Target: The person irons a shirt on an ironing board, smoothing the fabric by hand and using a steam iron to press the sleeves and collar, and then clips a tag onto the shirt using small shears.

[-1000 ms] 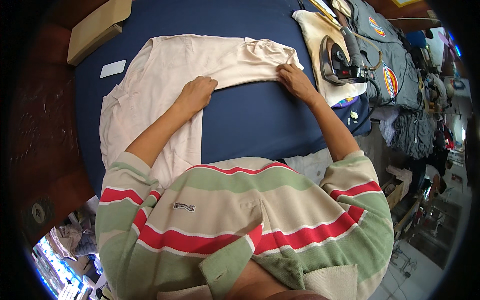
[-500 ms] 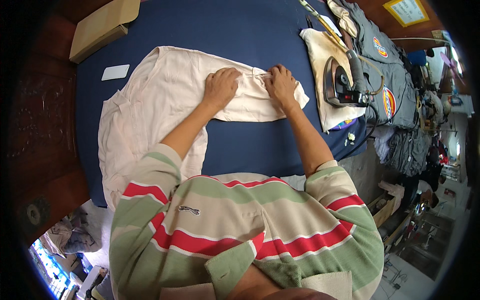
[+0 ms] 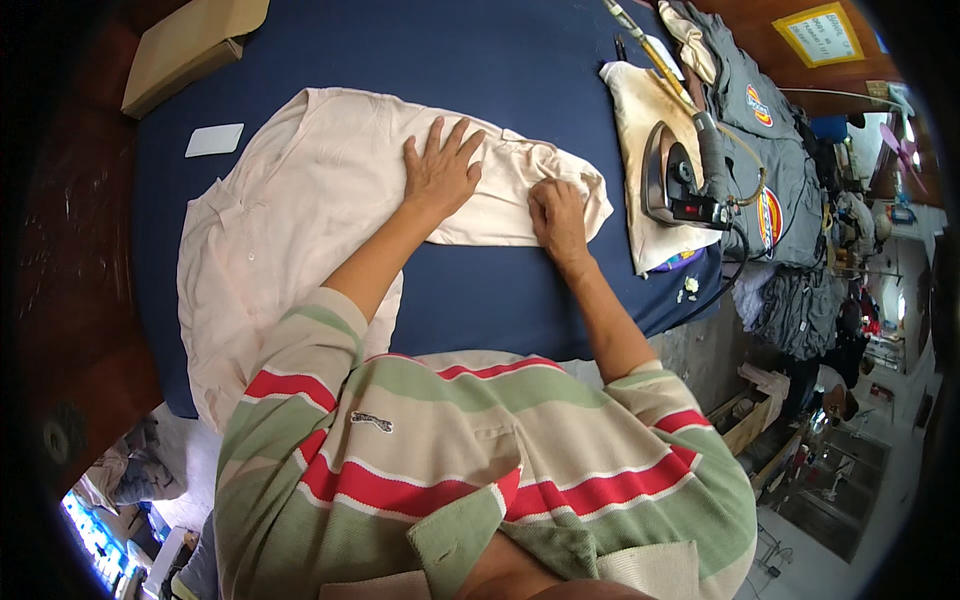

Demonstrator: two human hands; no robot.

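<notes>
A pale pink shirt [image 3: 290, 200] is spread over the dark blue table cover, with one sleeve [image 3: 500, 215] stretched out to the right. My left hand [image 3: 440, 172] presses flat on the upper part of that sleeve, fingers spread. Closer to the cuff, my right hand [image 3: 558, 215] has its fingers curled onto the cloth at the sleeve's near edge and grips it. Wrinkles run through the fabric between the hands and around the cuff.
An iron [image 3: 672, 175] rests on a cream cloth pad [image 3: 640, 105] to the right, its hose and cord trailing. Grey garments [image 3: 790, 165] lie beyond it. A cardboard box [image 3: 190, 50] and a white card [image 3: 214, 140] are at the far left.
My right hand has moved nearer to me, from the sleeve's far edge to its near edge. My left hand has flattened and spread its fingers.
</notes>
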